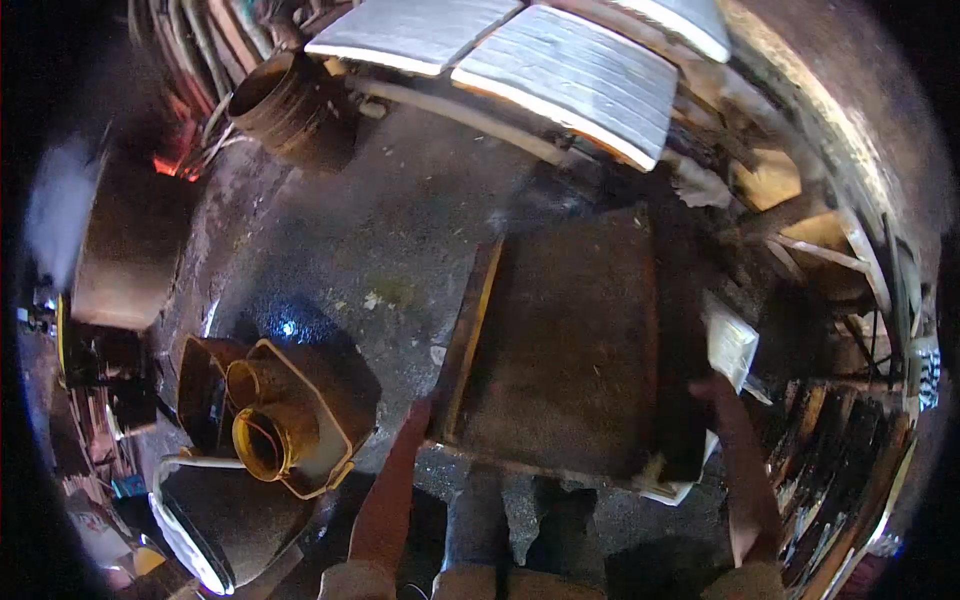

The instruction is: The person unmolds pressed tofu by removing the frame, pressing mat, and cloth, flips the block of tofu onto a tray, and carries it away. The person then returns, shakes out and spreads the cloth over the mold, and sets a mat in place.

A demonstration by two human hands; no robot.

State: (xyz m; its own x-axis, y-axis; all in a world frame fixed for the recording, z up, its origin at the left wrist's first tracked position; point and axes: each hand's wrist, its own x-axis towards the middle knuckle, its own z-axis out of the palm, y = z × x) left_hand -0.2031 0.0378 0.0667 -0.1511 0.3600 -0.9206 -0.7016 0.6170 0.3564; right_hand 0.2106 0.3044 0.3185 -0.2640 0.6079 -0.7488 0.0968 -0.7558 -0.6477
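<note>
Head view | left hand [420, 412] at left edge of dark panel [565, 345] | right hand [718, 396] opposite | grips unclear

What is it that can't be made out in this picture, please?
In the head view:
- Left hand: fingers lost in shadow against the dark panel.
- Right hand: fingertips blurred by darkness; contact unclear.
- Whatever lies beneath the panel: covered by it.
- Rightmost white panel: cut off by the top edge.
- Brown drum: interior too dark.

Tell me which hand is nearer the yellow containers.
Left: the left hand is right of the yellow containers, by the board; the right hand is farther off, across the board.
</note>
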